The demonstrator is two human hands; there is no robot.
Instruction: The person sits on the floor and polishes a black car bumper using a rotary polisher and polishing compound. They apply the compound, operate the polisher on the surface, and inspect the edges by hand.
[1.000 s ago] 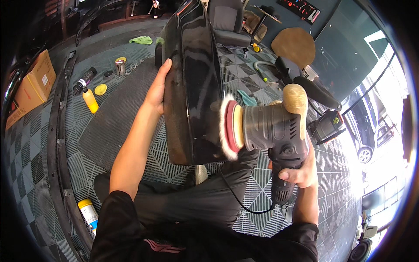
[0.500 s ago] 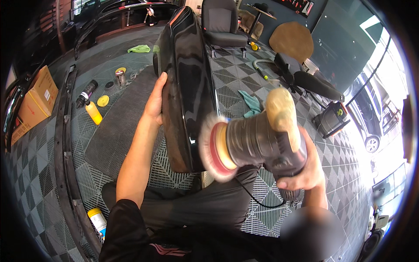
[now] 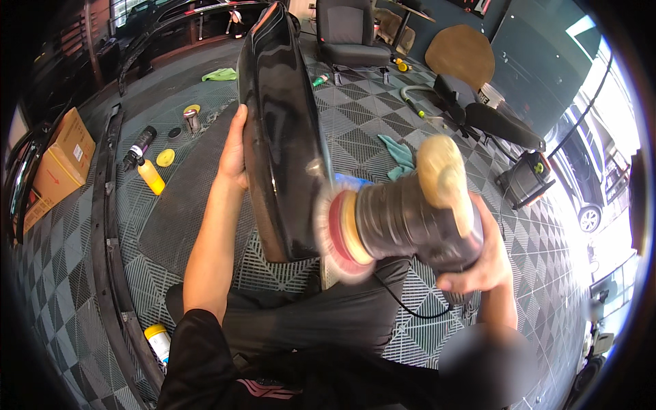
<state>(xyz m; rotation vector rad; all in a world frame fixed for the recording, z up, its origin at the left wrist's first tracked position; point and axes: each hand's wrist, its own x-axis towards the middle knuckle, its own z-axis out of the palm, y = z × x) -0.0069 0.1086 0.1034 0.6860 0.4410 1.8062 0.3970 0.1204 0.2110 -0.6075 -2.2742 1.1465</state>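
Note:
A long, glossy black car trim panel (image 3: pixel 283 137) stands tilted in front of me. My left hand (image 3: pixel 234 154) grips its left edge, the thumb pointing up along the side and the other fingers hidden behind. In my right hand (image 3: pixel 486 256) is a black power polisher (image 3: pixel 400 215), held by its rear handle. A worn, cream-coloured cover wraps its upper grip (image 3: pixel 441 174). Its round pad (image 3: pixel 345 236), fuzzy white and red with a yellow backing, is smeared by motion. The pad is beside the panel's lower right edge; I cannot tell whether they touch.
On the left lie a yellow spray bottle (image 3: pixel 151 176), a dark bottle (image 3: pixel 140 147), a cardboard box (image 3: pixel 65 154) and a long black strip (image 3: pixel 109 225). A teal cloth (image 3: pixel 398 156), a vacuum (image 3: pixel 525 181) and car seats (image 3: pixel 345 34) are beyond. The polisher's cord (image 3: pixel 410 309) loops near my leg.
The panel has tipped and shifted left and slightly up, along with my left hand. The polisher stays nearly in place, and a wider gap of floor shows right of the panel.

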